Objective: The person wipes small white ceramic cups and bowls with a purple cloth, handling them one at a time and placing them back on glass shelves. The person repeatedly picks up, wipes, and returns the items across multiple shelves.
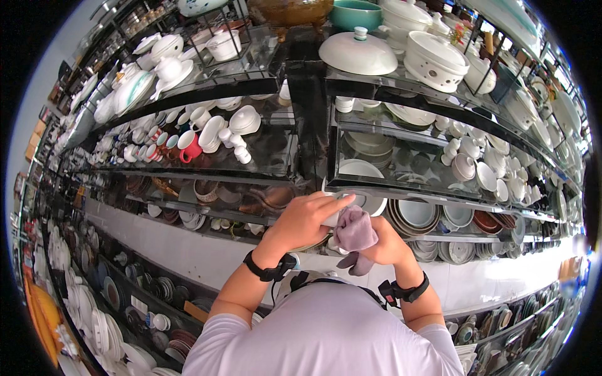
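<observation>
In front of my chest, my left hand (301,222) holds a small white ceramic piece (332,219), mostly covered by the fingers and a cloth, so its exact kind cannot be told. My left forefinger stretches out past its top. My right hand (386,244) is closed on a mauve cloth (356,229), bunched up against the piece, with a darker end hanging below the fist. Just beyond both hands, a white plate (374,203) shows on the shelf, partly hidden by them.
Glass shelves with black frames (308,127) rise ahead. They carry a white domed lid (358,54), a lidded white pot (435,61), a red mug (190,149) and stacked bowls (416,212). More shelves of dishes (106,329) stand behind me, across a pale tiled floor (188,251).
</observation>
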Action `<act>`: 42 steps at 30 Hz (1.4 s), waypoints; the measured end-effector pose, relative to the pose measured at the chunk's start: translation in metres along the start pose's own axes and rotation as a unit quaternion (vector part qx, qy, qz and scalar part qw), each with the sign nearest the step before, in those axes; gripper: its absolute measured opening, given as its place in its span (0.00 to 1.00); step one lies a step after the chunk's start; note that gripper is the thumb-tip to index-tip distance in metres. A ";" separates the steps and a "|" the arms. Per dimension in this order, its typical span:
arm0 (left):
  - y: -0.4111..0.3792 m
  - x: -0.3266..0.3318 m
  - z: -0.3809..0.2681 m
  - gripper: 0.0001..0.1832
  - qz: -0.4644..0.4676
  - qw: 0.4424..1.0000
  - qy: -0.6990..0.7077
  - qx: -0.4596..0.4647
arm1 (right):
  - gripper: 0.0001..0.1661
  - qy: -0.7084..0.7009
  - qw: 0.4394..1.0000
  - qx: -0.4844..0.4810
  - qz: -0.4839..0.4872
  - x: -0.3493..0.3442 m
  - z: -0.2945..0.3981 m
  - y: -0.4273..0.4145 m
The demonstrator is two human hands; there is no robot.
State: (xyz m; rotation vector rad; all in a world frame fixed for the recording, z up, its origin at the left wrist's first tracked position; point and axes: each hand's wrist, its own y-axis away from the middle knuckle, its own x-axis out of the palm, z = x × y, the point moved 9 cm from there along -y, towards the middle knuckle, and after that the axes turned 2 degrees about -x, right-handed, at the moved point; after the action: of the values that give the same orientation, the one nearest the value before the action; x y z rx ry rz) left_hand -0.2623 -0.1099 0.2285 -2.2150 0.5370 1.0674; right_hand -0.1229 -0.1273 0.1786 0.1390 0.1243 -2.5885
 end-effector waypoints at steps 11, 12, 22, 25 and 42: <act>0.026 0.000 0.084 0.20 -0.204 0.971 0.082 -0.093 | 0.30 -0.445 0.878 0.046 -0.172 -0.024 -0.094 -0.002; 0.031 0.000 0.097 0.20 -0.196 0.973 0.032 -0.120 | 0.30 -0.401 0.884 0.059 -0.235 -0.029 -0.100 0.003; 0.065 -0.004 0.271 0.26 -0.221 0.920 -0.014 -0.324 | 0.33 -0.281 0.889 0.013 -0.361 -0.023 -0.097 -0.003; 0.059 -0.004 0.301 0.24 -0.210 0.924 0.020 -0.318 | 0.33 -0.282 0.881 0.014 -0.378 -0.007 -0.095 -0.014; 0.036 0.002 0.366 0.24 -0.072 0.976 0.036 -0.200 | 0.32 -0.180 0.851 -0.017 -0.493 0.067 -0.083 -0.060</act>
State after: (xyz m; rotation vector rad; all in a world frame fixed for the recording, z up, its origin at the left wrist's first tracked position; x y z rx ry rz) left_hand -0.4841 0.1118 0.0363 -2.6046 0.1946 1.0954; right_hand -0.2049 -0.1007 0.0915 -0.5805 0.1217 -3.5653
